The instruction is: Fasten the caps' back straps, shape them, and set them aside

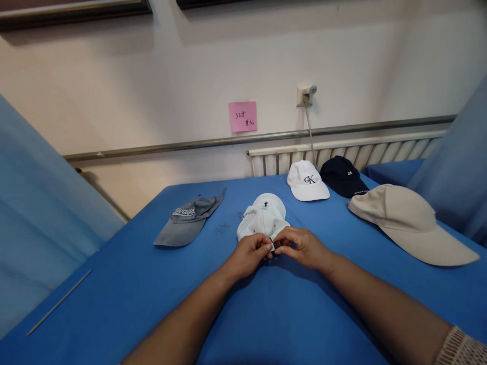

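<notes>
Directly ahead, against both hands (250,252) (302,246): pale cap (261,221).

You have moderate, diffuse indoor light, seemingly from overhead: the wall (190,76) reads pale at mid-picture, with soft shade beneath the frame (76,23), and the table (152,304) darkens below your left hand (249,253) and along your right forearm (388,304). You should note wide-angle distortion, the rail (182,145) slanting and the beige cap (403,213) stretched toward the right edge. Your view is sharp enough to show the pink note's (242,117) strokes, but small lettering on the navy cap (342,177) is unreadable and the left curtain (38,203) looks soft.
</notes>
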`<state>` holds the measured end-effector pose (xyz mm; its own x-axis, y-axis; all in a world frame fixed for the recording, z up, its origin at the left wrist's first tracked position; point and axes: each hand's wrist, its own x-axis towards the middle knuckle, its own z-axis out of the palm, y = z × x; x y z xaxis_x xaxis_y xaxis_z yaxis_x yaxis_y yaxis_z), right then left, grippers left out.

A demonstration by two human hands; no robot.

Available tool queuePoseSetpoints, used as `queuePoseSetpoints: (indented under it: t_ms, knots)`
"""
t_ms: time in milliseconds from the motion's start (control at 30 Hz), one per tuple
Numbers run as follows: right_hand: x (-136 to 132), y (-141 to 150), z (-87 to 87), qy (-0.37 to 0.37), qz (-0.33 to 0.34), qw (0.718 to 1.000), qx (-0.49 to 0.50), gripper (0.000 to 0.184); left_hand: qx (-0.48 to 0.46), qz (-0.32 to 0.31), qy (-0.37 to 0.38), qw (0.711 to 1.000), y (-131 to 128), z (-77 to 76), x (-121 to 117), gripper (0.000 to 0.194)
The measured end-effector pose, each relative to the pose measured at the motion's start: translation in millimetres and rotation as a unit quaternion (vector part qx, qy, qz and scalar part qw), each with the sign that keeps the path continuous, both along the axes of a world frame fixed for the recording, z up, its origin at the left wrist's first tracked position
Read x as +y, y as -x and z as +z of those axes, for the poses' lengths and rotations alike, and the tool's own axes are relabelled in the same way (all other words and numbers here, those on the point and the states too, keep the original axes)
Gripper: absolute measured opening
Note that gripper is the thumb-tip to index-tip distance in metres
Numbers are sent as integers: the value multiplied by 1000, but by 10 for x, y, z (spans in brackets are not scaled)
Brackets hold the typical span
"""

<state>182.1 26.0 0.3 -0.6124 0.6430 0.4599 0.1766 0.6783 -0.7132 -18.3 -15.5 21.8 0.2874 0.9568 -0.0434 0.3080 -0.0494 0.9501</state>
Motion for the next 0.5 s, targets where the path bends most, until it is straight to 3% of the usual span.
queuePoseSetpoints:
  t_ms: [333, 500]
  knots:
    - [-2, 14, -12, 36, -10, 999, 39, 9, -5, 27, -7, 1000, -80, 27, -42, 26]
    - [10, 7, -34, 42, -15, 998, 39, 8, 95, 20, -70, 993, -10, 96, -53, 24]
